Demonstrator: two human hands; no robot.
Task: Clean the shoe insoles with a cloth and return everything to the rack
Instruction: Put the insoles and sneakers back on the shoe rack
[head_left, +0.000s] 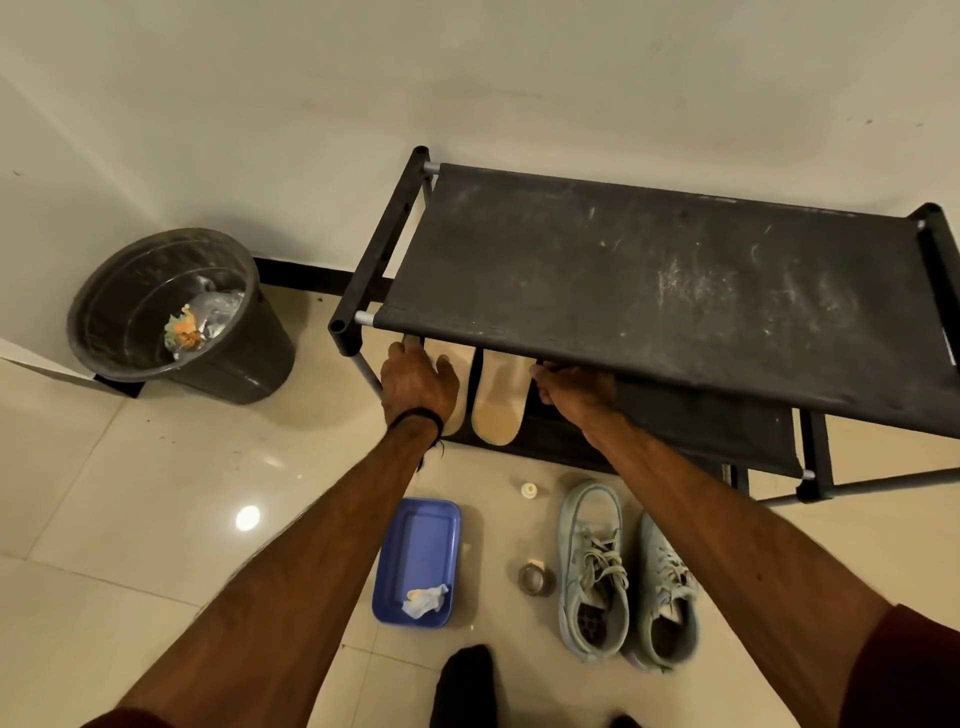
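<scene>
I have both arms stretched out to the lower shelf of the rack (649, 270). My left hand (418, 382) lies flat, fingers spread, on the left insole (457, 384), pressing it onto the shelf fabric. My right hand (571, 387) reaches in under the top shelf just beside the right insole (498, 400); its fingers look curled at that insole's edge, but the shelf hides the tips and I cannot tell whether they pinch it or only touch.

Both insoles lie side by side at the shelf's left end, heels toward me. The pair of pale shoes (623, 577) stands on the floor, still off the rack, and the cloth (426, 603) sits crumpled in the blue tray (415, 535) (a small metal tin (535, 579) and a white cap (529, 490) lie between tray and shoes).

The risks, as I judge them: the insole heels overhang the shelf's front edge, so a careless pull-back could drag one onto the floor. The shoes, tray and tin sit close by my feet, and a step forward might kick them.
</scene>
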